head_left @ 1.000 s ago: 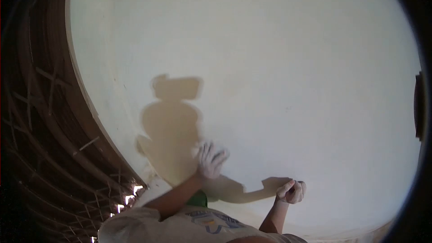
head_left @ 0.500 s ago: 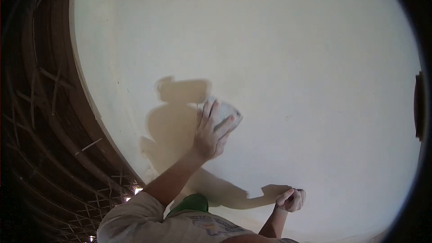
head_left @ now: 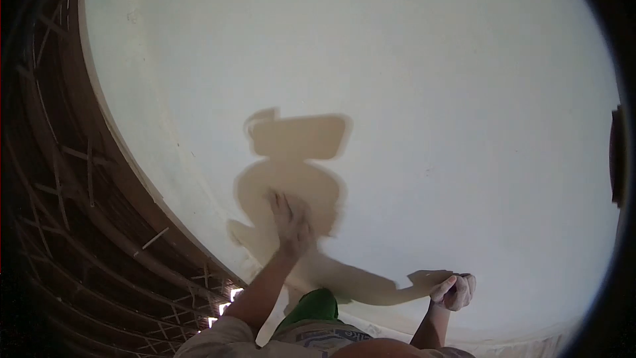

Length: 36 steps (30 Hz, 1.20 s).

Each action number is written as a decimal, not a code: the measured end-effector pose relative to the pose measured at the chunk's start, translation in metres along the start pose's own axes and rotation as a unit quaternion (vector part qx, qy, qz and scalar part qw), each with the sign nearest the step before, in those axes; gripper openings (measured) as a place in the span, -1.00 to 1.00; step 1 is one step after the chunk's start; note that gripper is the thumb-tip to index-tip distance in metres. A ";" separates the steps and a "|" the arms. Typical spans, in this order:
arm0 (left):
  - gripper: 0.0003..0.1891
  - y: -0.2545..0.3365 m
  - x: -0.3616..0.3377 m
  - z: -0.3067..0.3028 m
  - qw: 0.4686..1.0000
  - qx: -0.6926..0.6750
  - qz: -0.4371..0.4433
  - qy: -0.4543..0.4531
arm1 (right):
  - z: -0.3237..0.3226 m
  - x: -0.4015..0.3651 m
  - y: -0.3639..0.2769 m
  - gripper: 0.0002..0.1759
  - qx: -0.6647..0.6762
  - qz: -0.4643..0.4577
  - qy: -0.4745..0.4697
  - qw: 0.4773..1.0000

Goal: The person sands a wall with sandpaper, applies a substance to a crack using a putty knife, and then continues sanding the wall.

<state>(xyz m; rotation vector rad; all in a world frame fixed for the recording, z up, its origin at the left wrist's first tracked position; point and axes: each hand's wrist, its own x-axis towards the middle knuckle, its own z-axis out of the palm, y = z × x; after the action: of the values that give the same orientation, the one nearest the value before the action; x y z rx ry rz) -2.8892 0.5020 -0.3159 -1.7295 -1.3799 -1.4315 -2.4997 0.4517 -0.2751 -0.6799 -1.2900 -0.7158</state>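
Note:
My left hand (head_left: 293, 222) is against the pale, smooth surface, inside a brown shadow. Its fingers are blurred and bent over the grey pad, which hardly shows in the shade beneath them. Lower right, my right hand (head_left: 456, 293) is closed in a loose fist, whitened with dust and close to the same pale surface (head_left: 430, 93). A dark gap shows between its fingers; whatever it holds, if anything, is too hidden to name.
Dark curved roofing with crossed battens (head_left: 86, 159) runs down the left side. Bright openings (head_left: 228, 298) show at its lower end. Green cloth (head_left: 318, 306) and a light printed shirt (head_left: 285, 341) are at the bottom. A dark object (head_left: 617, 157) stands at the right edge.
My left hand has moved down and slightly left over the surface, out of the light into the shadow. My right hand, the shirt and the roofing have shifted right in the view.

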 end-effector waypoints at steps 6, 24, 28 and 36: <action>-0.42 0.085 0.142 -0.049 0.996 -0.068 0.016 0.061 | -0.007 0.010 -0.002 -0.77 -0.015 -0.017 -0.051 0.998; -0.41 0.008 0.027 -0.021 0.957 -0.236 -0.156 0.063 | -0.009 0.007 0.003 -0.75 -0.013 -0.031 -0.063 0.997; -0.46 0.079 0.010 -0.011 0.955 -0.237 -0.178 -0.029 | -0.006 0.006 0.004 -0.75 -0.006 -0.053 -0.048 0.997; -0.55 0.019 0.037 -0.043 0.997 -0.045 -0.050 -0.037 | 0.001 0.025 -0.004 -0.79 -0.037 -0.126 -0.052 0.990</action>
<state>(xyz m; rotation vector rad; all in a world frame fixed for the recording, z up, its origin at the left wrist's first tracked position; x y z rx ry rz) -2.8925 0.4729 -0.2635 -1.8100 -1.4813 -1.5178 -2.4998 0.4475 -0.2500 -0.6261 -1.4672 -0.9477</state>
